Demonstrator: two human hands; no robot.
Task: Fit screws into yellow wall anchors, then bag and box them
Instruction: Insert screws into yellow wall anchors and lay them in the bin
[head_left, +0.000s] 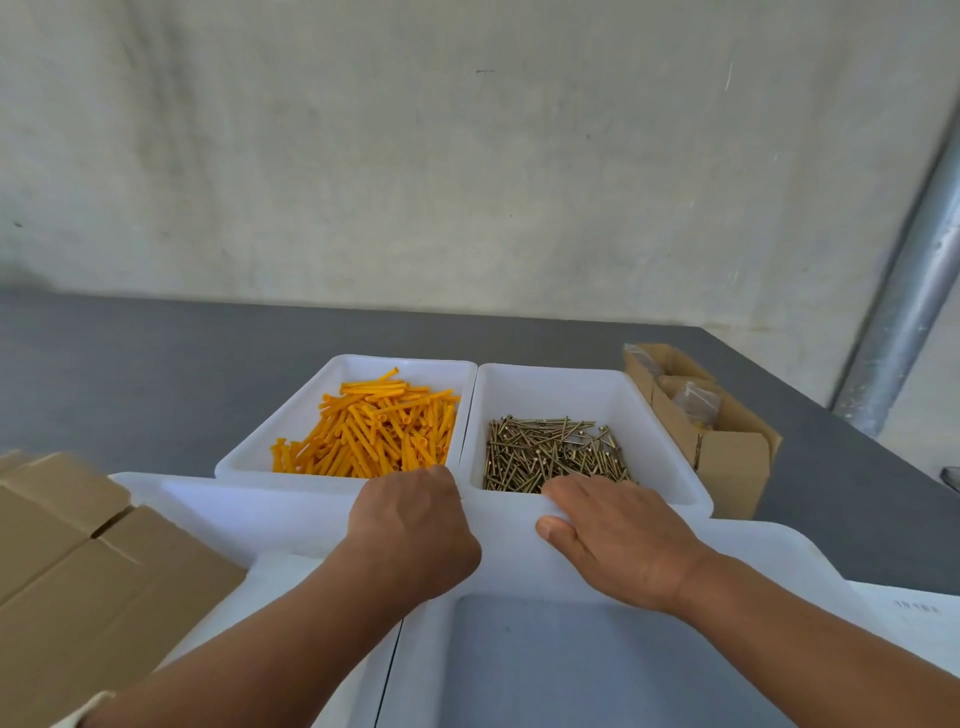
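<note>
Picking parts: dipping left hand (410, 525) into anchors (363, 436), fingers curled, hold untellable; laying right hand (618, 535), fingers straight, on screws (550, 452); next needing one of each.

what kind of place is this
Probably a small packing or assembly station: a grey worktable against a bare concrete wall, white bins of yellow anchors and screws, and cardboard boxes with what look like bagged parts.
</note>
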